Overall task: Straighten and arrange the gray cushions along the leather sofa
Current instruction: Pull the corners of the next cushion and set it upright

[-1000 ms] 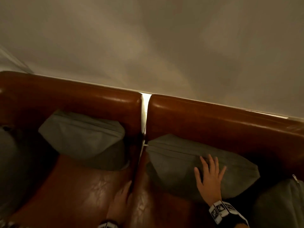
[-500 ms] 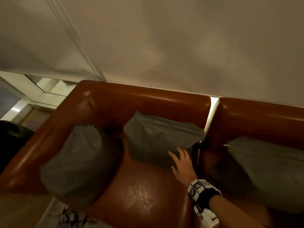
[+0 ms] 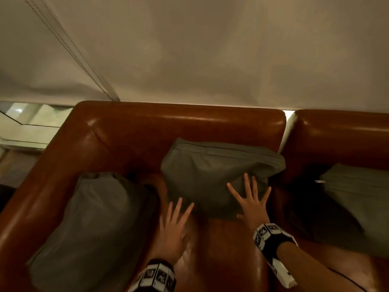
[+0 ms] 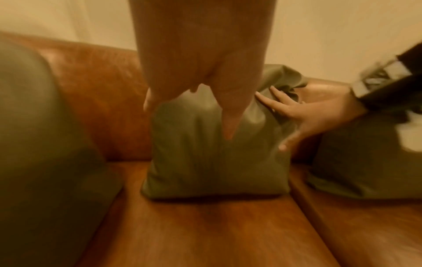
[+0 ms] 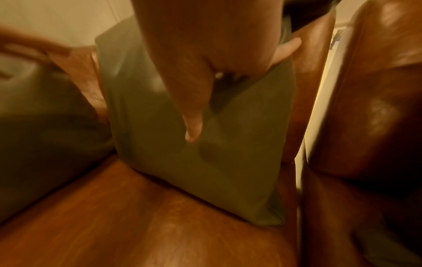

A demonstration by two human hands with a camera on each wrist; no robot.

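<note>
A gray cushion [image 3: 212, 173] stands against the backrest of the brown leather sofa [image 3: 172, 125], near the seam between two sofa sections. My right hand [image 3: 251, 201] lies flat on its front right part with fingers spread. My left hand [image 3: 174, 220] is open with straight fingers at the cushion's lower left corner; in the left wrist view its fingertips [image 4: 228, 130] reach the cushion [image 4: 212, 153]. A second gray cushion [image 3: 90, 224] leans against the left armrest. A third gray cushion [image 3: 355, 199] sits on the right sofa section.
A pale wall [image 3: 210, 49] rises behind the sofa. A narrow lit gap [image 3: 287, 127] separates the two sofa sections. The bare leather seat [image 3: 221, 260] lies in front of the middle cushion. At far left, beyond the armrest, a floor and a window ledge [image 3: 25, 123] show.
The view has swung left from the right section's cushion to the middle one. My right hand moved onto the middle cushion, and my left hand came up beside it.
</note>
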